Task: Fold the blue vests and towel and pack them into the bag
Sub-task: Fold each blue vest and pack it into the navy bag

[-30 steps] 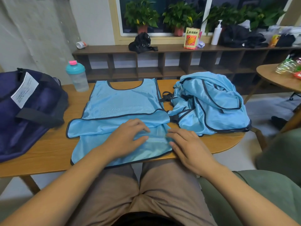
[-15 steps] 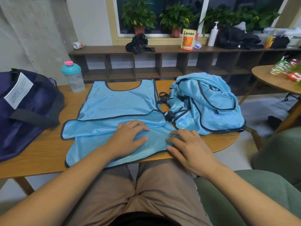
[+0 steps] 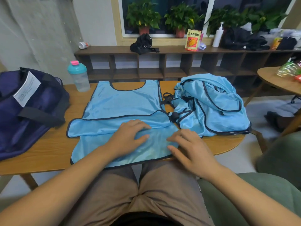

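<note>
At the lower centre of the frame, the left hand (image 3: 128,137) is laid flat on the near part of a blue vest (image 3: 123,103), its fingers straight and pointed toward the right. Just right of it, the right hand (image 3: 190,147) is laid palm down on the vest's right border, fingers extended toward the left hand. The two hands are held close together but apart, and nothing is gripped by either. Both forearms are seen reaching in from the bottom corners, above legs in tan shorts.

The vest is spread on a wooden table (image 3: 48,154), neckline toward the far side. A dark-trimmed edge crosses its middle, a flap juts out at its left, and its near hem reaches the table's near edge. At right centre a heap of blue vests (image 3: 211,103) is piled on the same table, joined to the flat vest by black straps. A dark blue bag (image 3: 29,108) with a white label is placed at the left, and a shaker bottle (image 3: 79,76) with a teal lid is stood between bag and vest, farther back. A low dark shelf (image 3: 162,62) is set along the wall under potted plants (image 3: 143,15).

The bag is cut off by the left edge. What lies inside the heap is hidden by its folds.
</note>
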The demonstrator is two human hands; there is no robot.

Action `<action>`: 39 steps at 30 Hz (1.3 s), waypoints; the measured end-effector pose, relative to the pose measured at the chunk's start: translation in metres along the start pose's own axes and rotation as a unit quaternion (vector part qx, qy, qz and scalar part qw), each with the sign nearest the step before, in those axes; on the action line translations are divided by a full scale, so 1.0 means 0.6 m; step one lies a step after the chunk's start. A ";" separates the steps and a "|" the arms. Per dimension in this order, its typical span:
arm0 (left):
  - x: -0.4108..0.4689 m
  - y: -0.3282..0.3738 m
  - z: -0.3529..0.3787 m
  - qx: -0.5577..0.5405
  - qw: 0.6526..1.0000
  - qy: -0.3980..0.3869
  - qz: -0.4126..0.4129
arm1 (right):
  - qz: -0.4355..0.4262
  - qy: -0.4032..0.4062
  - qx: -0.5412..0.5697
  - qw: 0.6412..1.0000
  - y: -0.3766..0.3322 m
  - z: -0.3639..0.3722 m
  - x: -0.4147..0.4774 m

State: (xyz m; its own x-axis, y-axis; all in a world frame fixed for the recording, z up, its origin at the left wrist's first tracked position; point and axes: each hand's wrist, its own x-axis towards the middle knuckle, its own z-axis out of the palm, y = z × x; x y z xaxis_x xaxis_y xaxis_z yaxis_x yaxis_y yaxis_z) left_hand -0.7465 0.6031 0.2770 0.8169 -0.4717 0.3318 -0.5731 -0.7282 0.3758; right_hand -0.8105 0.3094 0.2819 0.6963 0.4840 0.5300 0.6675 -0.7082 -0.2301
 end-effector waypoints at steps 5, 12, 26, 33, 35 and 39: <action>0.008 -0.047 -0.061 -0.022 0.995 0.076 -0.056 | 0.018 0.001 -0.034 0.999 0.019 0.003 0.109; -0.004 -0.134 -0.140 0.075 0.983 0.040 -0.161 | 0.098 -0.190 -0.077 0.974 0.047 0.031 0.253; -0.038 -0.192 -0.202 0.168 0.952 -0.021 -0.257 | 0.099 -0.194 -0.051 0.975 0.099 0.025 0.268; -0.071 -0.105 -0.238 -0.040 0.969 0.047 -0.239 | 0.048 -0.122 0.067 0.989 0.070 -0.073 0.190; -0.089 -0.084 -0.249 -0.095 0.968 0.040 -0.229 | 0.040 -0.106 0.076 0.991 0.064 -0.094 0.162; -0.128 -0.056 -0.259 -0.164 0.964 -0.035 -0.205 | 0.017 -0.090 0.086 0.992 0.056 -0.119 0.103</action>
State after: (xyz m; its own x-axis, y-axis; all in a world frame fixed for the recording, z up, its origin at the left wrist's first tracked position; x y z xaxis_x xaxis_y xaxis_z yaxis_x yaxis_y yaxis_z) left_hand -0.7999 0.7407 0.3733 0.9748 -0.2190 0.0421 -0.1815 -0.6693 0.7205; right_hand -0.7639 0.2790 0.3655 0.7447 0.5560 0.3691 0.6672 -0.6354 -0.3888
